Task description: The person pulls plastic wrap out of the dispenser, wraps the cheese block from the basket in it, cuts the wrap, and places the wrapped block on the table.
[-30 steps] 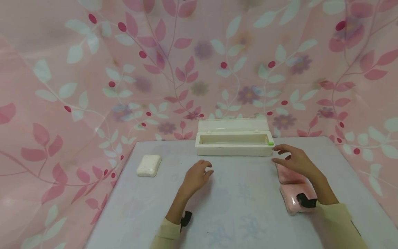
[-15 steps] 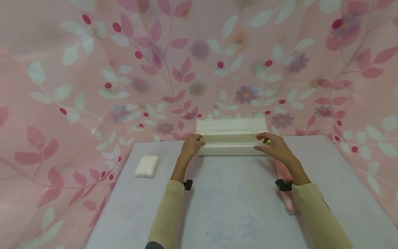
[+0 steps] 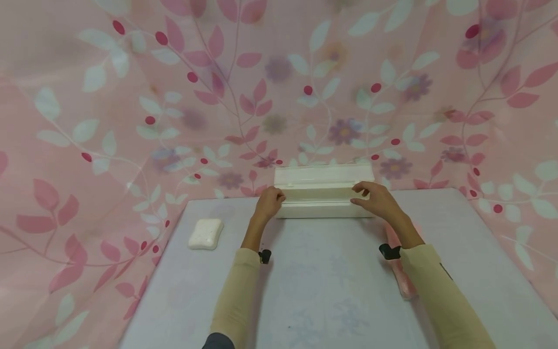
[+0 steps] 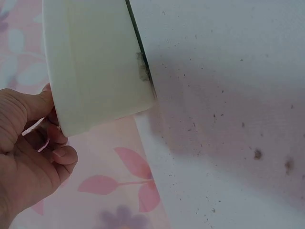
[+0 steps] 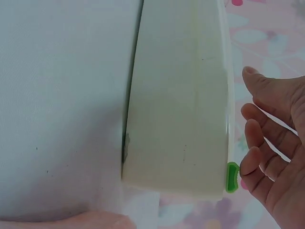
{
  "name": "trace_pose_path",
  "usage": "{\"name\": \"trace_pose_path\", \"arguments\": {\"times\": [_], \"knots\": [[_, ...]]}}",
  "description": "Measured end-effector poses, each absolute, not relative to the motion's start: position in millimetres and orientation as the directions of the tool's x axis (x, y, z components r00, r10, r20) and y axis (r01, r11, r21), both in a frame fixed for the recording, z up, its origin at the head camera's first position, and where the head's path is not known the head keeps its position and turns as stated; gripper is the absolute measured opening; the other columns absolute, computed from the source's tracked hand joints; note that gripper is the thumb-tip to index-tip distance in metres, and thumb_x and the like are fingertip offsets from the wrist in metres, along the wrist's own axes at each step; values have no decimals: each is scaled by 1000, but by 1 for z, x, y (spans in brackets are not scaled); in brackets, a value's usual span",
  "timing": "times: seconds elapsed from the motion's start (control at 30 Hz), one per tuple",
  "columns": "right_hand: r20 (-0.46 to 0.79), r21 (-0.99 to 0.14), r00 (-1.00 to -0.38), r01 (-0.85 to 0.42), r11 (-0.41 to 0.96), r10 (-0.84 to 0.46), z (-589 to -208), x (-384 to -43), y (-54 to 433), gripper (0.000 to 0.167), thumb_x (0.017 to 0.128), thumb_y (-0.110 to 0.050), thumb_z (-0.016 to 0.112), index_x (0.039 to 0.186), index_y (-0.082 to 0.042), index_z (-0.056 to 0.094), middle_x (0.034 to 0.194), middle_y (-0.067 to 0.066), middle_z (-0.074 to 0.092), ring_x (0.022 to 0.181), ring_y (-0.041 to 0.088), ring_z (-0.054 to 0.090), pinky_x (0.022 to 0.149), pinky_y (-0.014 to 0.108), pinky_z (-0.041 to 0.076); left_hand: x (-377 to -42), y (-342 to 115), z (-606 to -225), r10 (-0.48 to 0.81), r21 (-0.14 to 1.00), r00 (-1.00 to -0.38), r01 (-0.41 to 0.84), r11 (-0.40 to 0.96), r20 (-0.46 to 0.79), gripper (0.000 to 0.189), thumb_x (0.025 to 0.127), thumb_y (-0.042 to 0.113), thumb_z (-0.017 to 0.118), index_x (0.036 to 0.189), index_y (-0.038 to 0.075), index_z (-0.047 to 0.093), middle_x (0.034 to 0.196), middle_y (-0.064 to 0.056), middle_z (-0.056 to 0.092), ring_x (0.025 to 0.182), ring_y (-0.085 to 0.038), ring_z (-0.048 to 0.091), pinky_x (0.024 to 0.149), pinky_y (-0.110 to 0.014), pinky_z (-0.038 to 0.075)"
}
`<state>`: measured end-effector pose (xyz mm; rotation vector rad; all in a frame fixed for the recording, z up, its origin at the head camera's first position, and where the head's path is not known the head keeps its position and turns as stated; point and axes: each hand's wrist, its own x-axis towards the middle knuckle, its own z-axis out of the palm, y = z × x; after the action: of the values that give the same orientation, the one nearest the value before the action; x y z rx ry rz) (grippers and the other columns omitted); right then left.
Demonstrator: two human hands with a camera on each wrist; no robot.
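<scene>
A long white plastic box (image 3: 327,211) stands at the back of the table, its hinged lid (image 3: 322,174) raised towards the curtain. My left hand (image 3: 269,201) pinches the box's left end; in the left wrist view the thumb lies along the rim of the box (image 4: 95,62) and the fingers curl at its corner. Over the right end hovers my right hand (image 3: 378,198), fingers loosely bent and holding nothing. A small green tab (image 5: 232,177) sits on the rim near those fingertips in the right wrist view.
A white, soap-shaped block (image 3: 206,233) lies at the table's left. Pink wrapped packets (image 3: 401,274) lie under my right forearm, partly hidden. A flowered pink curtain (image 3: 279,97) hangs behind the white tabletop (image 3: 322,281).
Both hands have moved forward to the box, the right one also leftwards. Over the last half second the left fingers have closed on the box's end, while the right hand has shifted slightly inwards.
</scene>
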<state>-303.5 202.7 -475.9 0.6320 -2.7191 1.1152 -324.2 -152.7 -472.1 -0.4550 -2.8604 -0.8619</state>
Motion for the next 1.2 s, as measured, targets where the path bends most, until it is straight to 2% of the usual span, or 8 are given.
{"name": "trace_pose_path", "arguments": {"times": [0.3,0.5,0.63,0.77,0.9,1.03,1.2], "knots": [[164,-570,-923,-376,730,-347,-473,-312,197,37,91,-20,73,122,-2,65,120,17,65,101,34,58,82,51,48,-326,-156,-477,239,525,-951,308,793,198,12,96,5,62,95,-3,70,91,-11,62,88,-24,56,80,-38,49],[67,-559,-915,-365,745,-398,-469,-323,195,30,95,-19,68,120,-4,68,110,11,68,95,30,60,79,47,50,-328,-157,-480,229,517,-959,282,809,165,12,98,7,59,96,-1,67,94,-10,59,88,-23,55,79,-36,49],[42,-560,-896,-388,732,-443,-466,-330,195,24,93,-13,69,114,-2,71,105,9,70,92,29,64,79,46,52,-329,-156,-480,233,498,-957,288,818,170,11,99,8,59,95,0,66,94,-9,59,88,-22,55,78,-35,49],[44,-521,-871,-438,733,-490,-463,-337,194,12,91,-8,70,101,-4,75,97,7,72,84,24,65,76,45,52,-329,-155,-478,234,498,-957,289,818,172,10,99,8,59,95,1,65,94,-9,58,87,-22,55,78,-36,49],[20,-476,-860,-457,751,-510,-465,-340,192,11,95,-4,62,92,-5,72,88,5,68,74,19,57,70,40,48,-328,-154,-477,233,495,-956,292,819,178,10,99,8,59,95,0,65,94,-10,58,87,-23,55,78,-37,49],[31,-461,-861,-462,758,-507,-470,-340,191,16,94,3,51,91,-3,65,83,5,60,71,20,49,66,37,40,-328,-154,-477,225,485,-957,286,826,183,10,99,8,59,96,1,65,94,-10,57,86,-23,55,77,-37,48],[124,-422,-864,-490,762,-487,-479,-339,190,16,95,4,47,92,-6,59,77,2,53,68,19,46,60,35,36,-329,-154,-478,212,488,-958,282,826,195,10,100,10,57,97,2,63,94,-9,57,86,-22,54,77,-36,48]]}}
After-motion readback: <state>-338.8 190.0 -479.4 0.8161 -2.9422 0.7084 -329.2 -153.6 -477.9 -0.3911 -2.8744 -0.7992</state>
